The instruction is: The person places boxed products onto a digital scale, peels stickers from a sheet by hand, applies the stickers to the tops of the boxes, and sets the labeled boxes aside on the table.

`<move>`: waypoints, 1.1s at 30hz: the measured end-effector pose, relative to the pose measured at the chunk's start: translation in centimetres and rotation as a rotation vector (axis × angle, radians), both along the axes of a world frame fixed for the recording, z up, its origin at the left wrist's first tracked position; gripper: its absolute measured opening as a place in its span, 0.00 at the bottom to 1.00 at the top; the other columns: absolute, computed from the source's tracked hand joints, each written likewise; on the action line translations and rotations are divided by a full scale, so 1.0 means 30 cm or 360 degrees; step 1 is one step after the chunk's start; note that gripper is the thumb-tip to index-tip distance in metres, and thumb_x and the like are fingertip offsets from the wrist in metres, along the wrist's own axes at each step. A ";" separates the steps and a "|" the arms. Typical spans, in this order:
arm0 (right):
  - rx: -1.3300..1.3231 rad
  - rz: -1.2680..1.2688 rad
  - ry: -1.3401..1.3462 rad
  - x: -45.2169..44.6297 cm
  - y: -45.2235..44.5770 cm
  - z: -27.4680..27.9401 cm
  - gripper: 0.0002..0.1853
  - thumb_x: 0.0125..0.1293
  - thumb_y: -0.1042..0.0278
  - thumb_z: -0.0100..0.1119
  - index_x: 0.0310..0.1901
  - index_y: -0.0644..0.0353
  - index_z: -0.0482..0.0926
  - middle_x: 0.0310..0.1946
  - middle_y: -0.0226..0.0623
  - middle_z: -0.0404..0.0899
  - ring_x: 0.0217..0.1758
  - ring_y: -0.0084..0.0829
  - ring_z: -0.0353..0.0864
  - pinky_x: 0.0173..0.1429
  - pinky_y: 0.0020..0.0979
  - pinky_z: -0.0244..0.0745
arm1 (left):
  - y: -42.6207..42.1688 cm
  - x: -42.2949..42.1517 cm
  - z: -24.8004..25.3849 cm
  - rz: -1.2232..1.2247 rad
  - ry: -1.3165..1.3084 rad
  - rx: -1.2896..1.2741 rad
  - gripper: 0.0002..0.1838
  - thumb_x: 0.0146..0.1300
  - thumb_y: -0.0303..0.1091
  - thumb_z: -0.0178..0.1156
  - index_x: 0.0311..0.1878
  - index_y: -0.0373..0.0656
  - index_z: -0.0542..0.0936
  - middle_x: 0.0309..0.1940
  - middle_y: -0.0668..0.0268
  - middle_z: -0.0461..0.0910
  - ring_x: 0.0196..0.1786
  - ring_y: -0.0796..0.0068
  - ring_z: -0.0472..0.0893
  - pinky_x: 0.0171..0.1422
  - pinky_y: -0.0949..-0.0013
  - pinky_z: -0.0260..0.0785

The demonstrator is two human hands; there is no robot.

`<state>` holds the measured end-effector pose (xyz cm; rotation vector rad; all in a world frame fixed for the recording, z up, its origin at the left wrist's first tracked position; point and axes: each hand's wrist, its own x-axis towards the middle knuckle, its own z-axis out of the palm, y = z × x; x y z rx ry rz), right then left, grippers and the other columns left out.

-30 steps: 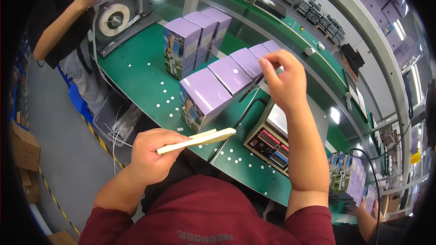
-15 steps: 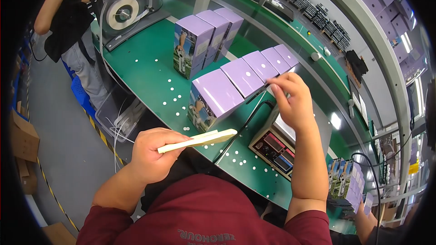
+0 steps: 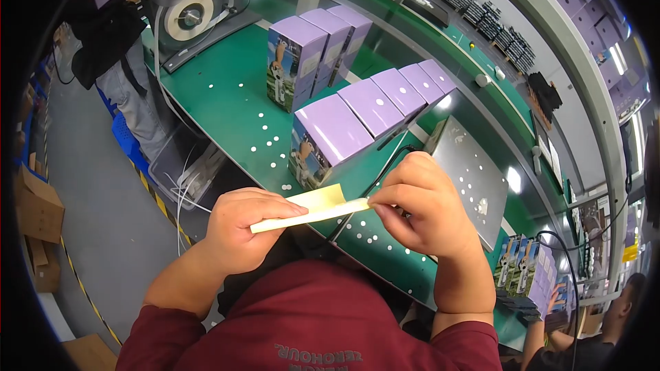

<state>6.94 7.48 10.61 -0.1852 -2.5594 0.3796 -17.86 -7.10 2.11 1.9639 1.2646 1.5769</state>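
Note:
My left hand (image 3: 244,230) is closed on a thin stack of yellow paper sheets (image 3: 323,199), thumb on top, with one flap standing up. At the right end of the stack, my right hand (image 3: 423,206) pinches the edge between thumb and fingertips; anything small in that pinch is hidden. Beyond my hands runs a row of several purple boxes (image 3: 333,127). A white round sticker (image 3: 380,102) shows on the second box's top, and others farther along have similar dots. None shows on the nearest top.
Behind stand three more purple boxes (image 3: 295,34). A metal-topped device (image 3: 471,175) sits right, partly behind my right arm. White dots (image 3: 273,165) dot the green table (image 3: 220,124). A tape-reel machine (image 3: 189,17) stands back left. Co-workers hold boxes at far left and lower right.
My right hand has come down and left from above the box row to the yellow sheets. A flap of the sheets now stands up. The left co-worker's hand now shows with a purple box.

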 end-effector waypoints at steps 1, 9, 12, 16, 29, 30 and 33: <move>-0.0001 0.0009 0.0004 -0.004 0.006 -0.004 0.09 0.52 0.79 0.73 0.34 0.57 0.86 0.31 0.31 0.80 0.33 0.35 0.76 0.40 0.36 0.69 | -0.005 -0.002 -0.002 0.0009 0.0004 -0.0001 0.08 0.59 0.16 0.68 0.40 0.38 0.86 0.38 0.55 0.91 0.41 0.58 0.91 0.48 0.63 0.82; 0.0306 -0.0274 0.0404 -0.139 0.131 -0.009 0.06 0.54 0.77 0.73 0.34 0.57 0.86 0.31 0.33 0.80 0.35 0.38 0.77 0.43 0.38 0.71 | -0.030 0.002 -0.027 0.0050 -0.0070 -0.0148 0.07 0.58 0.16 0.68 0.39 0.38 0.86 0.38 0.55 0.91 0.40 0.59 0.90 0.46 0.65 0.82; 0.0399 -0.0236 0.0168 -0.189 0.169 0.004 0.05 0.55 0.76 0.73 0.34 0.58 0.87 0.31 0.34 0.79 0.37 0.39 0.78 0.44 0.39 0.73 | -0.038 0.005 -0.023 0.0051 -0.0069 -0.0152 0.07 0.59 0.16 0.69 0.39 0.37 0.86 0.37 0.55 0.90 0.40 0.59 0.91 0.46 0.66 0.81; 0.0189 -0.0080 0.0004 -0.139 0.143 0.045 0.06 0.57 0.75 0.72 0.37 0.59 0.87 0.32 0.36 0.80 0.38 0.39 0.78 0.44 0.39 0.73 | -0.054 -0.006 -0.037 0.0068 -0.0254 -0.0224 0.09 0.58 0.19 0.70 0.42 0.38 0.89 0.36 0.58 0.90 0.37 0.63 0.89 0.43 0.67 0.80; -0.0525 -0.0141 0.0847 0.003 -0.060 -0.010 0.17 0.64 0.56 0.72 0.45 0.62 0.87 0.31 0.36 0.81 0.32 0.36 0.78 0.41 0.37 0.73 | -0.013 0.010 -0.027 -0.0165 -0.0342 -0.0557 0.04 0.61 0.18 0.68 0.39 0.34 0.86 0.37 0.54 0.89 0.38 0.67 0.88 0.44 0.68 0.79; -0.0615 0.0105 0.0980 0.009 -0.073 0.010 0.20 0.66 0.51 0.70 0.45 0.62 0.87 0.31 0.35 0.81 0.31 0.34 0.77 0.39 0.36 0.73 | -0.008 0.016 -0.028 -0.0175 -0.0309 -0.0481 0.05 0.61 0.18 0.68 0.40 0.34 0.86 0.37 0.55 0.89 0.37 0.67 0.88 0.44 0.68 0.79; -0.1027 0.0517 0.1216 0.016 -0.193 0.066 0.14 0.71 0.48 0.69 0.36 0.49 0.82 0.29 0.26 0.75 0.28 0.28 0.69 0.30 0.30 0.64 | -0.025 0.034 -0.054 -0.0203 -0.0245 -0.0422 0.05 0.61 0.18 0.69 0.41 0.35 0.87 0.36 0.55 0.89 0.36 0.67 0.87 0.43 0.68 0.78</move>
